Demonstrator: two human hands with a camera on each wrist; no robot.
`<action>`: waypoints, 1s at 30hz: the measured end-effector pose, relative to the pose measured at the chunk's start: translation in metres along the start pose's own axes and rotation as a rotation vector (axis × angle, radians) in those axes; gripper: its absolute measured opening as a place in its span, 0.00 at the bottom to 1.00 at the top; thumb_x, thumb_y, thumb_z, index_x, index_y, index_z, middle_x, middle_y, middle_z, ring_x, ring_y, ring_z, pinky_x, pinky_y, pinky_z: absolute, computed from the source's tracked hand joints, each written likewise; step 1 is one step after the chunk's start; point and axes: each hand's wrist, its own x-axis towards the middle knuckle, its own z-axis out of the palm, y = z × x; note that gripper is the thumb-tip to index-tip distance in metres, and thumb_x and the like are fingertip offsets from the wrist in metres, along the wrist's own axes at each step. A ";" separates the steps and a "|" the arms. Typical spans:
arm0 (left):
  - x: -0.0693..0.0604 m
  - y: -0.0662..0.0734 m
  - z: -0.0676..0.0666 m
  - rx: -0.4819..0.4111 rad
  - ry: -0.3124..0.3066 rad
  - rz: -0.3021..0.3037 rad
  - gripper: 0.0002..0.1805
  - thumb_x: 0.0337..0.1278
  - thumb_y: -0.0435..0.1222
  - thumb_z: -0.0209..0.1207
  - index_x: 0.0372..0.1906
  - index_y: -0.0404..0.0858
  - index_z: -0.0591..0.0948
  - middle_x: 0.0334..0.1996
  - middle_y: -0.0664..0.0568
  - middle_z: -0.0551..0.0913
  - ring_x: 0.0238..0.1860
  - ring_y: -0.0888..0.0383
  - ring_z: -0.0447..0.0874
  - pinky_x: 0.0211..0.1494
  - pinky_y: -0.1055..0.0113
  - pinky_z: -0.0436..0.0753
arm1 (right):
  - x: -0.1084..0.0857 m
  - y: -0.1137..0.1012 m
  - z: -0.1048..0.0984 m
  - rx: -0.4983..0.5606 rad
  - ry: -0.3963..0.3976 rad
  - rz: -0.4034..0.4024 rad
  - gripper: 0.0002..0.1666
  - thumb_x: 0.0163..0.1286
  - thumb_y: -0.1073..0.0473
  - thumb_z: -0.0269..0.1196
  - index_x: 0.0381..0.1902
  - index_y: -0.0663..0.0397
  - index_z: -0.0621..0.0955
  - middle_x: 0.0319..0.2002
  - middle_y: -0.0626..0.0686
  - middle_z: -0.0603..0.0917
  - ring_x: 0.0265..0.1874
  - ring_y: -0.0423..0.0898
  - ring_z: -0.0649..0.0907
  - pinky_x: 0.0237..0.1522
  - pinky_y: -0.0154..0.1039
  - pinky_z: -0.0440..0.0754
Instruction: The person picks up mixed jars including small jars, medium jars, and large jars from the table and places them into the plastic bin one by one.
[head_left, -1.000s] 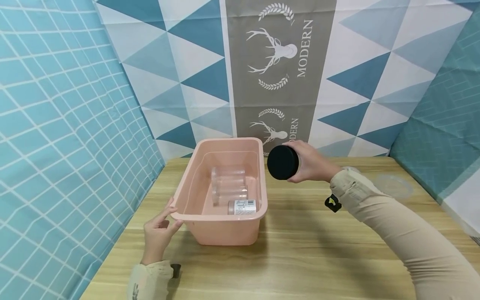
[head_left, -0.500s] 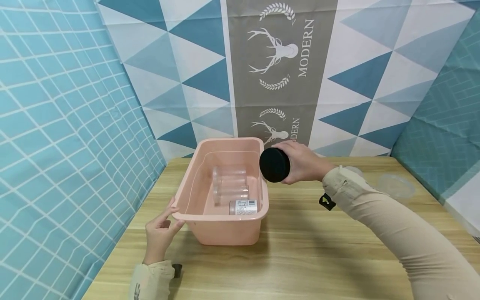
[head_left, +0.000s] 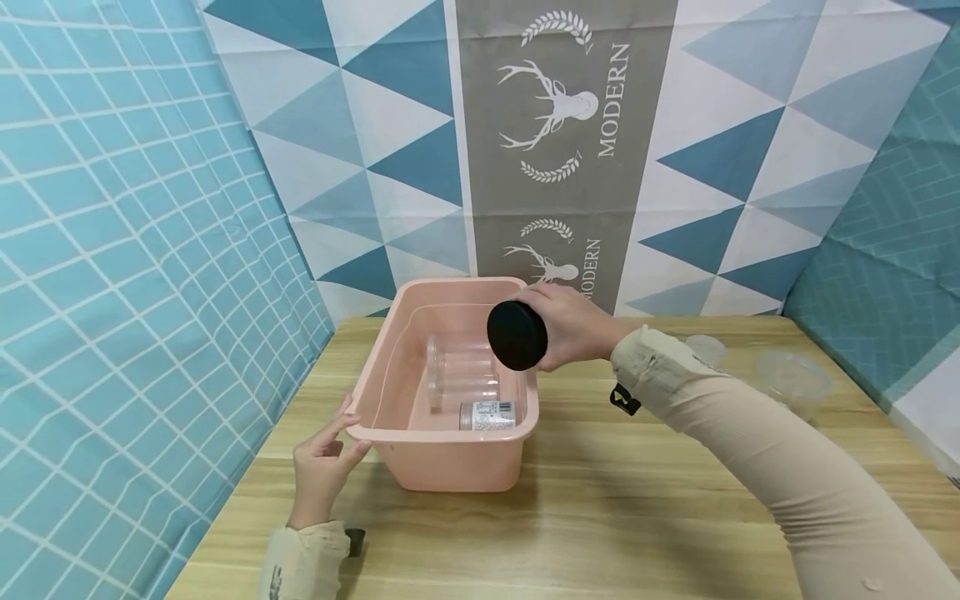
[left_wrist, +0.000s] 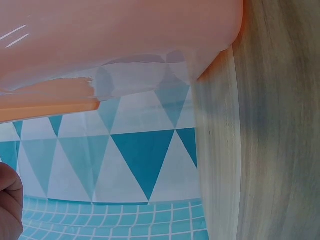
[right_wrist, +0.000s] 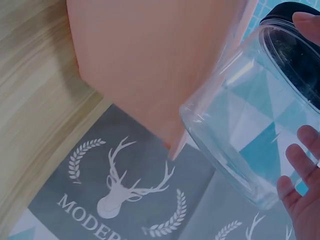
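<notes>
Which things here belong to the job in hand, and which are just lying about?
In the job:
black-lidded clear jar, held by the right hand
pink plastic tub, held by the left hand
two clear jars and labelled jar inside it

Apparently lying about:
larger clear round container
smaller clear round piece

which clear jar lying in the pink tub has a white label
The clear cylindrical jar by the near wall of the pink rectangular tub: its white printed label sets it apart; the two clear jars beyond show none.
</notes>
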 end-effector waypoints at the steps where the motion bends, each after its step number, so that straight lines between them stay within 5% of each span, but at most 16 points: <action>1: 0.000 -0.001 0.000 -0.009 -0.001 0.001 0.13 0.41 0.25 0.72 0.37 0.29 0.85 0.54 0.59 0.79 0.34 0.72 0.84 0.10 0.69 0.55 | 0.002 -0.001 0.001 -0.004 -0.003 -0.012 0.49 0.35 0.53 0.78 0.57 0.63 0.73 0.50 0.59 0.78 0.50 0.56 0.77 0.54 0.55 0.72; 5: 0.000 -0.002 0.001 -0.023 -0.003 0.008 0.13 0.41 0.25 0.72 0.37 0.29 0.85 0.54 0.58 0.79 0.26 0.75 0.81 0.10 0.68 0.54 | 0.010 -0.004 0.000 -0.022 -0.015 -0.042 0.48 0.35 0.52 0.77 0.57 0.61 0.73 0.52 0.58 0.77 0.52 0.56 0.76 0.55 0.54 0.71; 11: 0.002 -0.001 0.002 -0.019 -0.005 0.012 0.13 0.41 0.26 0.72 0.38 0.30 0.85 0.54 0.58 0.79 0.39 0.72 0.83 0.10 0.70 0.55 | 0.023 -0.010 -0.002 -0.014 -0.024 -0.067 0.49 0.35 0.52 0.78 0.57 0.61 0.73 0.54 0.59 0.76 0.52 0.55 0.76 0.53 0.53 0.72; 17: 0.001 -0.003 -0.001 -0.026 -0.016 0.033 0.13 0.42 0.28 0.72 0.38 0.30 0.85 0.54 0.57 0.79 0.18 0.80 0.71 0.09 0.68 0.54 | 0.036 -0.021 0.006 -0.019 -0.054 -0.136 0.47 0.38 0.51 0.77 0.57 0.61 0.73 0.53 0.59 0.77 0.56 0.56 0.74 0.59 0.54 0.67; 22: -0.001 -0.002 0.000 -0.038 -0.009 0.006 0.13 0.41 0.25 0.71 0.37 0.31 0.86 0.53 0.58 0.80 0.34 0.71 0.84 0.10 0.69 0.55 | 0.046 -0.036 0.011 -0.051 -0.139 -0.131 0.48 0.43 0.48 0.76 0.61 0.57 0.71 0.54 0.56 0.76 0.55 0.52 0.74 0.58 0.54 0.67; 30: 0.002 0.002 0.001 -0.018 -0.005 -0.010 0.13 0.39 0.23 0.71 0.36 0.29 0.85 0.53 0.59 0.80 0.46 0.69 0.83 0.10 0.68 0.54 | 0.067 -0.056 0.019 -0.089 -0.231 -0.137 0.48 0.47 0.46 0.74 0.64 0.54 0.69 0.60 0.53 0.74 0.58 0.51 0.73 0.60 0.50 0.67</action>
